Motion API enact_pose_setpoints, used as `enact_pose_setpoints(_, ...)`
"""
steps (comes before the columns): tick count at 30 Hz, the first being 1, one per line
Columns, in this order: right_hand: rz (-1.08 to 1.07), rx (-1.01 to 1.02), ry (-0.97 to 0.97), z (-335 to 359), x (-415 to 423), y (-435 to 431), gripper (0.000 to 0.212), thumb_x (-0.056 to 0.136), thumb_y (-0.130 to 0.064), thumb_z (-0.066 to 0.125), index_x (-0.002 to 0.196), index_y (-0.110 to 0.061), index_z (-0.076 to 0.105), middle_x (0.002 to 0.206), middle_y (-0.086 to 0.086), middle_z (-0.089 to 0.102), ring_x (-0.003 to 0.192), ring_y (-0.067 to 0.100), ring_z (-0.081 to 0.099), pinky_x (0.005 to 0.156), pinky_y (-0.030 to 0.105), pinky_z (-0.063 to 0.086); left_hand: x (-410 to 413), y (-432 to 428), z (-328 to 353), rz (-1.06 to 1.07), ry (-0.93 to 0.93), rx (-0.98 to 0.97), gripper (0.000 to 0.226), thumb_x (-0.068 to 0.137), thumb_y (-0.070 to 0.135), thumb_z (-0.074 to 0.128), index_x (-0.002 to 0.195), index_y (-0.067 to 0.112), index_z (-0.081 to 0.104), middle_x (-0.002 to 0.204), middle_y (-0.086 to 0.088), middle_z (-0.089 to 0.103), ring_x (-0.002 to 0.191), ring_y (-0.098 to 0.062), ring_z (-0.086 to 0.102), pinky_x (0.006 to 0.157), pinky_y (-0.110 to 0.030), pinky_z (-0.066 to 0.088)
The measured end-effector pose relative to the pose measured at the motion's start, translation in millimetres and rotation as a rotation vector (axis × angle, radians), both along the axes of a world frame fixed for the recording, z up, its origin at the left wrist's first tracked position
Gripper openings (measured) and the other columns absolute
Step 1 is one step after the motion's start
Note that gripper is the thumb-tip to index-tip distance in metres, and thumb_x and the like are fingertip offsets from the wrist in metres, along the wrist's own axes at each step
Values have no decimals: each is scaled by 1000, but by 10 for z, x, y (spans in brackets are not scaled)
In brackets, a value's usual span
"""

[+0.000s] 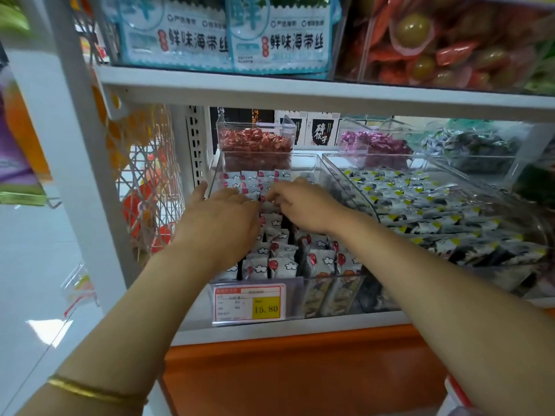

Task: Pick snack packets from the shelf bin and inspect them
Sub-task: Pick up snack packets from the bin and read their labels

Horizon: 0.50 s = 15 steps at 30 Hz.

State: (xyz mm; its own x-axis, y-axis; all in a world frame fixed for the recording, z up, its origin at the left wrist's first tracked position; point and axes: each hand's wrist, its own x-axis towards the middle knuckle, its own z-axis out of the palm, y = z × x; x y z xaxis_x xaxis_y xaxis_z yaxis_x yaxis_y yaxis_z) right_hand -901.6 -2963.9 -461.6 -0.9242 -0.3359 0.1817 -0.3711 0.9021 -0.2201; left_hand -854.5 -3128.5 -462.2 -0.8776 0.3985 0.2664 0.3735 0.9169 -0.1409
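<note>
Glossy white plastic film was seen on the snack packets beneath the fingers of the left hand and right hand. A clear, smooth plastic bin was seen around them. Beyond the fingers, crinkled shiny red wrappers were shown. Below the fingers, a paper price tag was sleeved in clear plastic on a matt white painted-metal shelf.

White shelf with shelf bin of snack packets, another bin just beside.
</note>
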Motion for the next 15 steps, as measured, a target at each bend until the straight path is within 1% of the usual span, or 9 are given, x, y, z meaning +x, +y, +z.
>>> enact_pose_setpoints(2, -14, -117, 0, 20, -34, 8, 28, 95, -10, 39, 117, -15, 54, 118, 10, 61, 108, 25, 55, 89, 40, 47, -1, 4, -31, -2, 37, -19, 43, 98, 39, 24, 135, 27, 45, 141, 5, 47, 135, -16, 34, 115, -46, 10)
enact_pose_setpoints(4, -44, -217, 42, 28, -71, -7, 26, 94, -6, 41, 113, -13, 57, 113, 10, 63, 102, 25, 58, 87, 41, 48, -6, -2, -56, -5, 53, 1, 43, 98, 39, 25, 133, 27, 47, 139, 5, 49, 134, -17, 36, 115, -45, 10)
enact_pose_setpoints(6, -72, -245, 102, 43, -123, -31, 25, 92, -4, 45, 109, -12, 62, 111, 9, 65, 102, 24, 59, 87, 39, 48, -9, -7, -61, -13, 53, 19, 43, 98, 39, 26, 132, 27, 49, 138, 5, 51, 133, -17, 37, 115, -44, 10)
enact_pose_setpoints(7, -80, -214, 129, 55, -160, -43, 23, 92, -5, 48, 108, -11, 64, 112, 8, 65, 105, 24, 58, 89, 39, 48, -8, -9, -59, -19, 53, 24, 43, 97, 38, 26, 132, 27, 49, 137, 5, 51, 132, -17, 37, 115, -44, 11)
enact_pose_setpoints(9, -87, -74, 158, 75, -243, -79, 17, 91, -15, 57, 105, -14, 67, 111, 6, 65, 110, 24, 52, 90, 39, 46, -8, -14, -59, -27, 66, 33, 42, 97, 38, 26, 131, 27, 50, 136, 5, 52, 131, -17, 37, 115, -44, 12)
enact_pose_setpoints(11, -102, 83, 169, 75, -293, -132, 16, 88, -26, 62, 99, -17, 69, 107, 3, 62, 111, 24, 46, 86, 35, 43, -9, -16, -66, -27, 81, 37, 41, 98, 38, 27, 130, 27, 51, 134, 5, 53, 130, -17, 39, 114, -42, 12)
enact_pose_setpoints(12, -110, 121, 175, 73, -305, -155, 14, 87, -28, 63, 96, -18, 69, 105, 2, 60, 111, 23, 44, 84, 34, 41, -8, -16, -72, -26, 85, 38, 41, 98, 37, 27, 129, 27, 51, 134, 4, 53, 130, -18, 39, 114, -42, 12)
enact_pose_setpoints(15, -94, 85, 169, 90, -305, -183, 6, 85, -23, 65, 85, -18, 69, 94, -4, 55, 110, 21, 42, 82, 32, 38, -15, -8, -69, -21, 88, 50, 41, 97, 38, 28, 130, 28, 51, 134, 4, 54, 130, -19, 39, 115, -42, 13)
